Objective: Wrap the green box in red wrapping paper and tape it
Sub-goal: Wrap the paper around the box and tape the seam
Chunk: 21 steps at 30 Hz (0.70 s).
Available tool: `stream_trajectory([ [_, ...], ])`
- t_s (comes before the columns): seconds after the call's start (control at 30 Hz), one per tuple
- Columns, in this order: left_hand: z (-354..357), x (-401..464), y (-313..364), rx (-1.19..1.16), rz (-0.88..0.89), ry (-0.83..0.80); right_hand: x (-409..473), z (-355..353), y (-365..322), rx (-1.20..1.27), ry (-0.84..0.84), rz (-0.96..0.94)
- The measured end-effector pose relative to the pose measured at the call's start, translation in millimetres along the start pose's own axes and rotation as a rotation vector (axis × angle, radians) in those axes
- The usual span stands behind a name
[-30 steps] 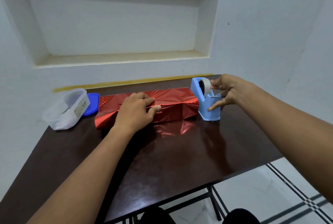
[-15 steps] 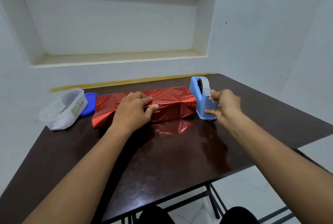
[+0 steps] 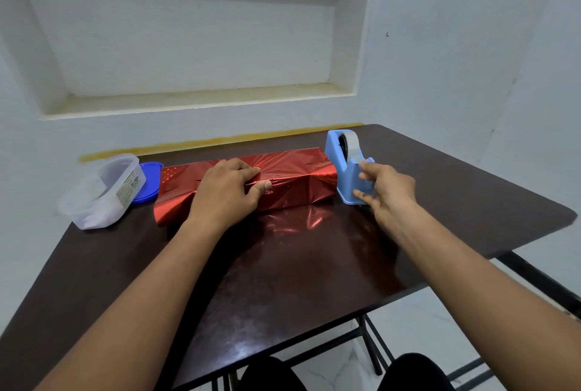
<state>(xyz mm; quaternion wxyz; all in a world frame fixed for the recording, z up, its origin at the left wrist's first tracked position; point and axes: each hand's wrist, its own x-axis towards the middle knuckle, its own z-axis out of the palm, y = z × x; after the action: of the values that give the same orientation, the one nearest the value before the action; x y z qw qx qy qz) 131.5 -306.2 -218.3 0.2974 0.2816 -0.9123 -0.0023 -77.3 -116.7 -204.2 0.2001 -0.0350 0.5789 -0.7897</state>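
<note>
The left hand (image 3: 224, 194) lies palm down on top of the red wrapped box (image 3: 283, 180), fingers curled over the paper seam and thumb pressed against the near face, pinning the paper shut. The box itself is hidden under the red wrapping paper; its green does not show. Its long axis runs left to right across the table (image 3: 314, 265), parallel to the back wall, with more of the package stretching to the right of the holding hand than to the left. The left end of the paper flares out loose and flat; the right end is creased and folded.

Just past the right end of the package, touching or nearly so, stands one light blue tape dispenser (image 3: 347, 170) with one roll of white tape (image 3: 350, 142) seated in it. The right hand (image 3: 382, 192) grips the dispenser's near end, fingers curled round its front and base.

To the left of the holding hand, beyond the flared end, sit one clear plastic container (image 3: 103, 191), tilted, and one blue lid (image 3: 149, 183) behind it, the lid just beside the paper.

There are two hands, one package, one dispenser, one container, one lid. The package lies toward the table's back edge; the broad dark surface between the hands and the near edge holds only the forearms. The right corner of the table lies well beyond the dispenser.
</note>
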Motion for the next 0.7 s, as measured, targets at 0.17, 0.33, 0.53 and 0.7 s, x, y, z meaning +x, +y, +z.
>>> stream_trajectory([
  [0.17, 0, 0, 0, 0.009, 0.003, -0.007, 10, -6, 6, -0.083, -0.022, -0.015],
  [0.33, 0, 1, -1, 0.016, 0.001, -0.016, 20, -18, 16, -0.186, 0.002, -0.020],
  [0.53, 0, 1, -1, 0.012, 0.001, -0.011, -20, -32, 4, -0.499, 0.033, -0.311],
  [0.7, -2, -1, -1, -0.009, 0.008, 0.006, -53, -9, -28, -0.571, -0.259, -0.456],
])
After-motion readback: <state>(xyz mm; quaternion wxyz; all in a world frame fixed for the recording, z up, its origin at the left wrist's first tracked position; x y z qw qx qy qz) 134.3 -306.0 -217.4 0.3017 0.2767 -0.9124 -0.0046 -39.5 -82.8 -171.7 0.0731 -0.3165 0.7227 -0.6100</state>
